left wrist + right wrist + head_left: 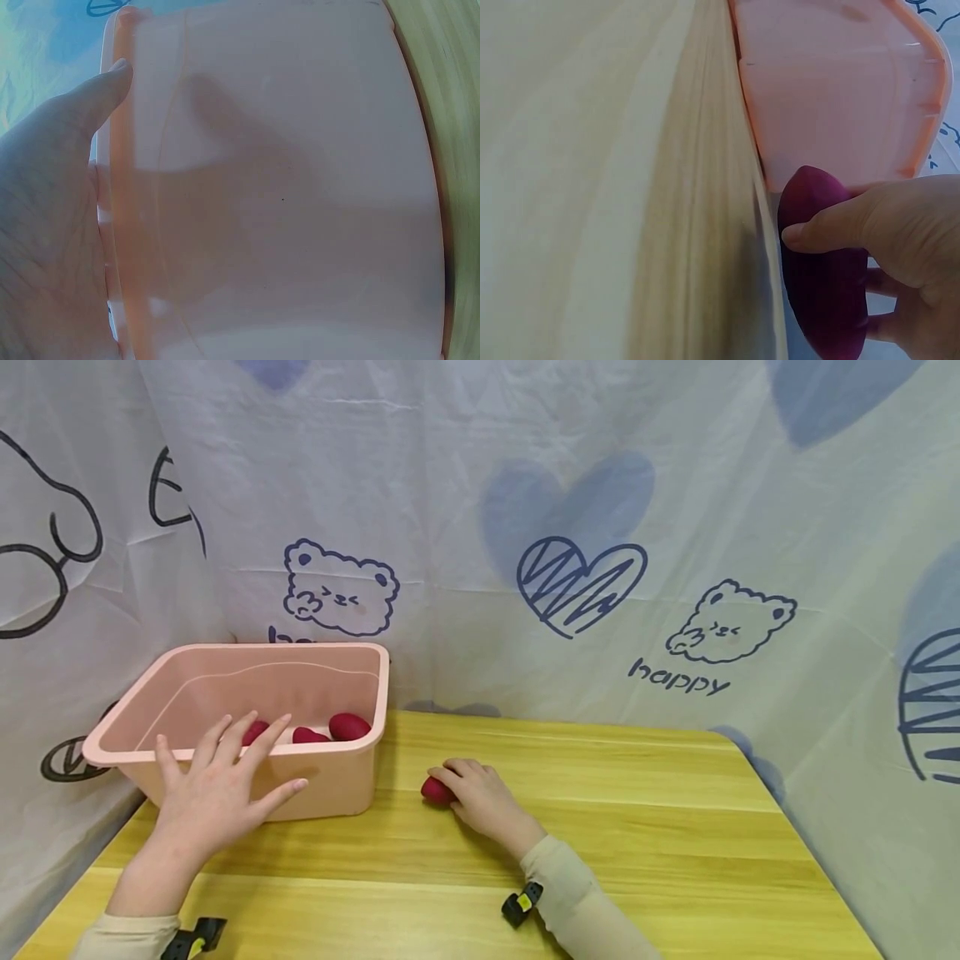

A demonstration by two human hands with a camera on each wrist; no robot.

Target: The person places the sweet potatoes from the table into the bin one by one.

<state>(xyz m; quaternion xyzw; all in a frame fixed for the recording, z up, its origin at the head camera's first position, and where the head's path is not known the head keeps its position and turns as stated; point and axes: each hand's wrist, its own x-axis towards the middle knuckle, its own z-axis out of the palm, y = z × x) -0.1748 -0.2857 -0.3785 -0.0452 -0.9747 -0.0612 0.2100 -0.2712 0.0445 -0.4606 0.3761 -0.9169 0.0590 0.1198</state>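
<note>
A pink plastic bin (345,785) stands at the back left of the wooden table (637,827). Three dark red oval objects (348,726) lie inside it. My left hand (217,781) is spread flat with straight fingers against the bin's front wall (285,195) and rim. To the right of the bin, my right hand (476,793) curls round another dark red oval object (435,790) lying on the table. In the right wrist view the thumb (825,225) presses on that object (821,285) with the bin (832,97) just beyond.
A cloth printed with bears and hearts (577,577) hangs close behind and beside the table. The table's right edge (795,827) falls away to more cloth.
</note>
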